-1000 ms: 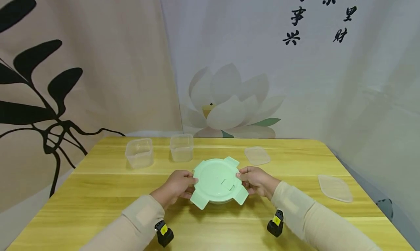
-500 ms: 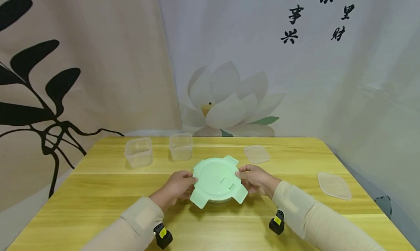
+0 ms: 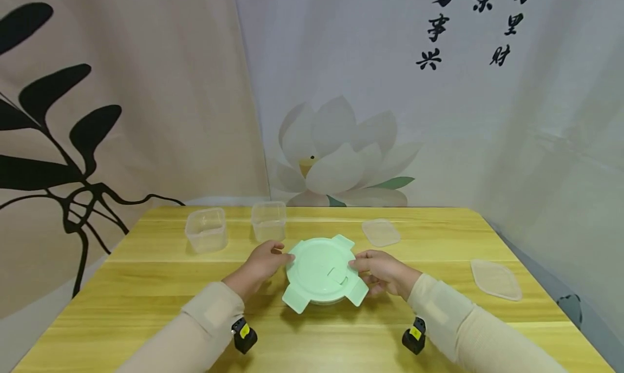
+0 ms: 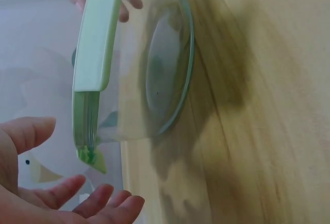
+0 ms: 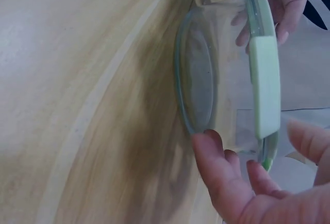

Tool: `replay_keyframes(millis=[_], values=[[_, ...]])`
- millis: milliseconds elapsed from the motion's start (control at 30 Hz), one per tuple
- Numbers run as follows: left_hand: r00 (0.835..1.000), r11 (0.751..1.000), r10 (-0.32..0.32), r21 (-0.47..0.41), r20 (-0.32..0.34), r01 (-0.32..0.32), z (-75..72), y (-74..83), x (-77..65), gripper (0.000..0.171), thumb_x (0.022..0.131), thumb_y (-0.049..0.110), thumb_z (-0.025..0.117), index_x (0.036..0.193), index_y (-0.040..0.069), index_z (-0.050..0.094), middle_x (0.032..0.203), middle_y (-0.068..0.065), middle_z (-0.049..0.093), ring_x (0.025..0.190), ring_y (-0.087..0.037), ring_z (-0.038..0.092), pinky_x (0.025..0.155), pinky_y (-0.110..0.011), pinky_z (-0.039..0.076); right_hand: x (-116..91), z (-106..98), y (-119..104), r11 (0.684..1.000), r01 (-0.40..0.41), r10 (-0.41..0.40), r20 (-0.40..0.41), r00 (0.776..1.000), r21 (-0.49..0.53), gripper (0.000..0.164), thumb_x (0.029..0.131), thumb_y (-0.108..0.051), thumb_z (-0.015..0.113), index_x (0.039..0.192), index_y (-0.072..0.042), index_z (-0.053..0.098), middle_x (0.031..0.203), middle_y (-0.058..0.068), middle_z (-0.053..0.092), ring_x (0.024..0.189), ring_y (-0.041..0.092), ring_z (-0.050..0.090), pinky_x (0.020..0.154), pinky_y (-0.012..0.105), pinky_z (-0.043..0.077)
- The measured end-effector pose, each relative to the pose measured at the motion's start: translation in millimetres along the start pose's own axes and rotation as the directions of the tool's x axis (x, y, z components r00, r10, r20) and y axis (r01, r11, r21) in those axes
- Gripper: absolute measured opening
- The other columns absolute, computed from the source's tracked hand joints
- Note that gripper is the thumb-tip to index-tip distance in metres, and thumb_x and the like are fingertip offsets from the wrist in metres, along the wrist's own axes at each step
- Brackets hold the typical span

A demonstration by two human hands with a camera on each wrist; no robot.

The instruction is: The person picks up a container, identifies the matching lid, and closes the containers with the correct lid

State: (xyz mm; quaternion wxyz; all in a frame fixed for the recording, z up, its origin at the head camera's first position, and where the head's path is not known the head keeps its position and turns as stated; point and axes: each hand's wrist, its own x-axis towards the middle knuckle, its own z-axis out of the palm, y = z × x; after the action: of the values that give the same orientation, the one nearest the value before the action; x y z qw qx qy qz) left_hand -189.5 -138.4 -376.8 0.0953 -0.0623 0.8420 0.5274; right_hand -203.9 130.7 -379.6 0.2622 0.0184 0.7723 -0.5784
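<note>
A round glass food container (image 4: 136,64) with a pale green lid (image 3: 322,269) stands in front of me. The lid's clip flaps (image 4: 95,36) stick out around its rim. My left hand (image 3: 263,266) is at the lid's left edge. In the left wrist view its thumb and fingers are spread and apart from the container. On the other side is my right hand (image 3: 387,273). The right wrist view shows its fingers (image 5: 216,167) close by the glass wall, perhaps touching it, and its thumb (image 5: 307,139) off the lid.
Two clear plastic boxes (image 3: 207,231) (image 3: 269,221) without lids stand at the back left of the wooden table (image 3: 146,308). Two flat translucent lids (image 3: 381,232) (image 3: 496,280) lie at the right. A printed curtain (image 3: 341,64) hangs behind the table.
My left hand has loosened, its fingers moving up and away from the container's side. The right hand's fingers have shifted slightly. The container stays in about the same place.
</note>
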Motion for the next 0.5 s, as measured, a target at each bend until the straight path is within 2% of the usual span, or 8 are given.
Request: replay_keyframes(millis=[267, 500], values=[[1.0, 1.0, 0.008, 0.024, 0.016, -0.009, 1.0, 3.8, 5.2, 0.052, 0.09, 0.016, 0.064, 0.134, -0.007, 0.045, 0.128, -0.026, 0.051, 0.113, -0.039, 0.053, 0.09, -0.05, 0.047, -2.6, -0.3, -0.6, 1.0, 0.0, 0.0, -0.008, 1.0, 0.016, 0.037, 0.094, -0.02, 0.059, 0.123, 0.002, 0.051, 0.107, 0.014, 0.063, 0.082, 0.023, 0.065, 0.063, 0.038, 0.056], [0.998, 0.998, 0.048, 0.03, 0.044, -0.049, 0.7, 0.7, 6.7, 0.047, 0.089, 0.01, 0.064, 0.13, -0.008, 0.05, 0.127, -0.025, 0.054, 0.112, -0.039, 0.055, 0.088, -0.048, 0.049, -1.8, 1.4, 3.6, 0.999, 0.0, 0.0, -0.002, 1.0, 0.053, 0.035, 0.094, -0.017, 0.059, 0.122, 0.002, 0.052, 0.106, 0.013, 0.061, 0.082, 0.024, 0.064, 0.064, 0.04, 0.057]])
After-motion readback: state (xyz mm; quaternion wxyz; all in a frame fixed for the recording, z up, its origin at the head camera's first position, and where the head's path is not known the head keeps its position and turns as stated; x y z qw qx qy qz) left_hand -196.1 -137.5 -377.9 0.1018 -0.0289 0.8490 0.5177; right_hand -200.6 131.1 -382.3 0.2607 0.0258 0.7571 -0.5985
